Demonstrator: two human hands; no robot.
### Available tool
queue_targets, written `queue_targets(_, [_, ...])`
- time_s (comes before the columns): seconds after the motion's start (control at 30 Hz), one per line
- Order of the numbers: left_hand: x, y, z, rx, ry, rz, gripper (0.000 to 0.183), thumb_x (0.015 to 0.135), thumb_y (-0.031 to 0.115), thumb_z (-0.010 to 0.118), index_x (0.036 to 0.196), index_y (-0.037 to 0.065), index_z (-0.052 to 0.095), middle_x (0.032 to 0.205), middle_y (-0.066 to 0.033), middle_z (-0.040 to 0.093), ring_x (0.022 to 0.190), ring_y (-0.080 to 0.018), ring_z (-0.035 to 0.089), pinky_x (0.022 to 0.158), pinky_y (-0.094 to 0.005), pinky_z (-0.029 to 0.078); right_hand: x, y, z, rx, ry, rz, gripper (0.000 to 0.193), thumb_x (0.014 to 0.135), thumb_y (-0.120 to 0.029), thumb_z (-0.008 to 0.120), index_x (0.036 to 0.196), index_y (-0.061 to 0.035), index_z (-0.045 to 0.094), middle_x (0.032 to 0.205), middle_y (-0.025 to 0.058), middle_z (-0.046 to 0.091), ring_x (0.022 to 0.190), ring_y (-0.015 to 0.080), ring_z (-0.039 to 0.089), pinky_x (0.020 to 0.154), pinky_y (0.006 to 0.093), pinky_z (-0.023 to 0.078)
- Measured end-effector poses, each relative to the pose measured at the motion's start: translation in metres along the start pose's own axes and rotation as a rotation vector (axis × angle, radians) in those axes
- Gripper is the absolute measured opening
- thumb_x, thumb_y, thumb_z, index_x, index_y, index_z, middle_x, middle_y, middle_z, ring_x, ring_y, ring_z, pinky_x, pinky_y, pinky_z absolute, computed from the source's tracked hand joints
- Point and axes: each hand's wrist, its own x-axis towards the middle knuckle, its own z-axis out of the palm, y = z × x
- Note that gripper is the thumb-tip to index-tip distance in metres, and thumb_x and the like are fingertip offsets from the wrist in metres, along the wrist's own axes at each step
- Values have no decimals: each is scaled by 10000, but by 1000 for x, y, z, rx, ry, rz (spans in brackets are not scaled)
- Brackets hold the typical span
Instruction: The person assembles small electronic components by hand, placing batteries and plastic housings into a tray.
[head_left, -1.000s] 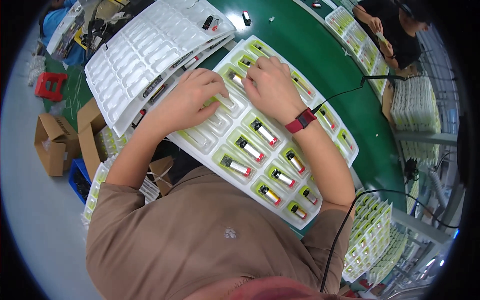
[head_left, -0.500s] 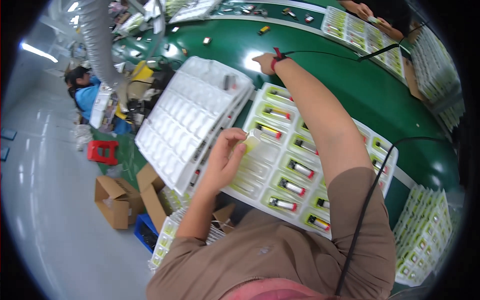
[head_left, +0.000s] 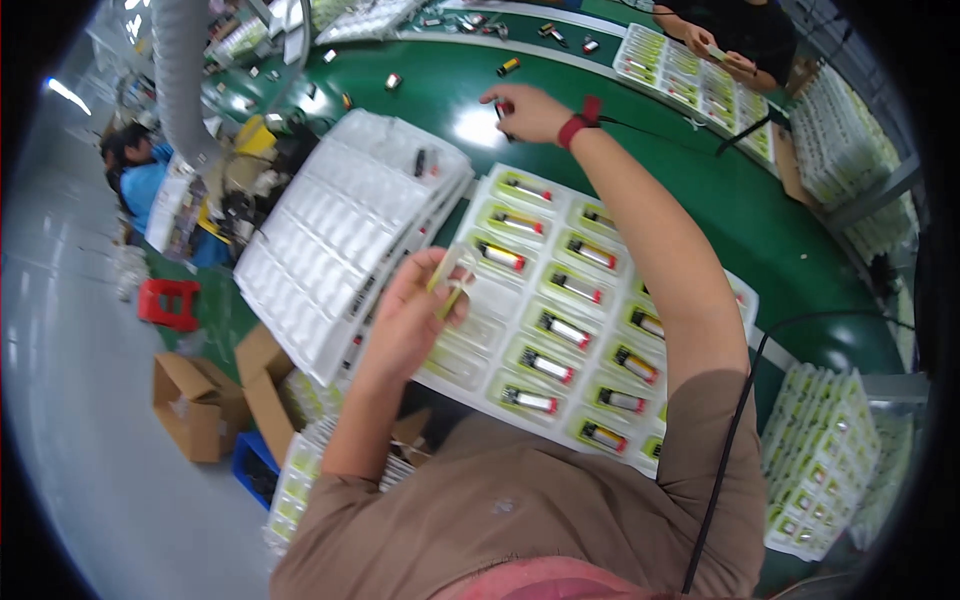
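My left hand (head_left: 408, 312) is closed around a small clear plastic piece with yellow-green edges (head_left: 450, 285), held above the near left part of a white tray (head_left: 500, 320). The tray's compartments hold small cylinders with black, white and red or yellow parts, such as one cylinder (head_left: 563, 329); several near my left hand have no cylinder. My right arm reaches over the tray, and my right hand (head_left: 535, 115), wearing a red wrist strap (head_left: 572, 128), pinches a small dark cylinder (head_left: 503, 122) above the green table (head_left: 450, 95). Its far side is hidden by my fingers.
A stack of white moulded trays (head_left: 330, 230) stands left of the filled tray. Loose cylinders, including a yellow one (head_left: 508, 67), lie farther off. A black cord (head_left: 735, 420) runs past my right arm. Across the table a person's hands (head_left: 715, 50) work over another tray (head_left: 690, 85).
My right hand has curled its fingers onto a small dark cylinder. My left hand has turned the plastic piece. The whole view has shifted, so the tray appears farther left.
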Motion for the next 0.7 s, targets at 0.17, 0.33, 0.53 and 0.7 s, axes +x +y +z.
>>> queue_targets(0.17, [27,-1,14,6,-60,28,293,1024,90,574,1309,22,576,1242,-96,665,877,-129,573,779,-277,469,-136,-99,-40,492,12,57,262,954,-131,728,1174,-17,643,982,44,677,866,129,677,767,275,572])
queue_targets(0.33, [41,-11,34,-161,-180,7,428,1059,131,491,1446,-50,487,1366,-185,603,1054,-198,606,982,-345,497,-216,-122,-38,774,134,211,246,982,-57,681,1199,37,610,1024,103,701,871,145,703,789,254,585])
queue_targets(0.53, [41,-23,60,-220,-189,-14,435,1087,157,418,1462,-58,473,1436,-233,552,1224,-256,591,1079,-370,474,-263,-138,-30,779,163,178,264,1015,-26,607,1266,57,597,1063,112,709,920,159,726,838,271,604])
queue_targets(0.7, [40,-28,71,-231,-243,-38,435,1095,173,421,1457,-58,489,1419,-193,576,1256,-252,587,1099,-393,472,-261,-138,-5,677,321,111,255,911,-13,770,1139,39,670,983,50,714,813,58,658,714,206,543])
